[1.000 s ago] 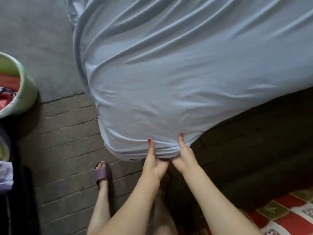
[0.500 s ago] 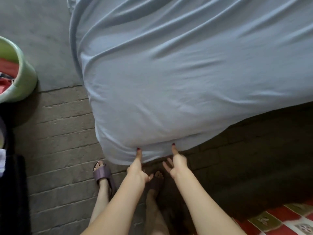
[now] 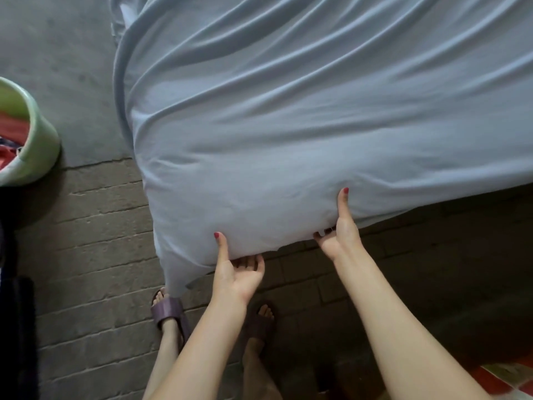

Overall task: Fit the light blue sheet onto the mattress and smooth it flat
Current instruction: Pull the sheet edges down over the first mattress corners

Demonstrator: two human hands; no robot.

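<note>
The light blue sheet (image 3: 302, 125) covers the near corner of the mattress, which is hidden beneath it, and long diagonal folds run across its top. My left hand (image 3: 238, 269) grips the sheet's lower edge at the corner, thumb on top and fingers curled under. My right hand (image 3: 340, 229) holds the same edge further right, thumb pressed up on the cloth and fingers tucked beneath. A loose flap of sheet hangs down left of my left hand, toward my foot.
A pale green tub (image 3: 26, 142) with red cloth inside stands at the left on the grey floor. My feet in purple slippers (image 3: 170, 313) stand on brick paving under the corner. A red patterned mat (image 3: 501, 379) shows at bottom right. Dark items line the left edge.
Both hands have moved apart along the sheet's edge, the right one going up and right. The corner of the sheet looks lifted and pulled tauter, with fingers now curled under it.
</note>
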